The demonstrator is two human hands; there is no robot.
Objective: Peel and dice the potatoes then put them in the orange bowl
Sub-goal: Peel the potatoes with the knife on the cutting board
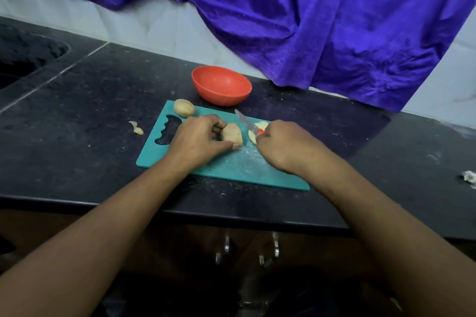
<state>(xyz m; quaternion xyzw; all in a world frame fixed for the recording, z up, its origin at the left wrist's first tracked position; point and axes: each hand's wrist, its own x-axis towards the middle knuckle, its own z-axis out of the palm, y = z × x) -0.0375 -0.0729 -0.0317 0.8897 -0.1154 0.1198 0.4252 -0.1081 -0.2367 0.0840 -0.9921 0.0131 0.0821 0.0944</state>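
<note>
Black counter [77,110]: left grip [198,140] around skin-on tan potato [231,132], right grip [283,147] around knife [243,119]

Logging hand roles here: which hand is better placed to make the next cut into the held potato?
Right. The right hand grips the knife, blade just beside the potato; the left hand is occupied holding that potato on the teal cutting board.

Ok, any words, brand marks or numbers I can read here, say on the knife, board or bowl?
No text can be read in this view. The orange bowl, teal cutting board, knife and purple cloth show no lettering, label or number.
</note>
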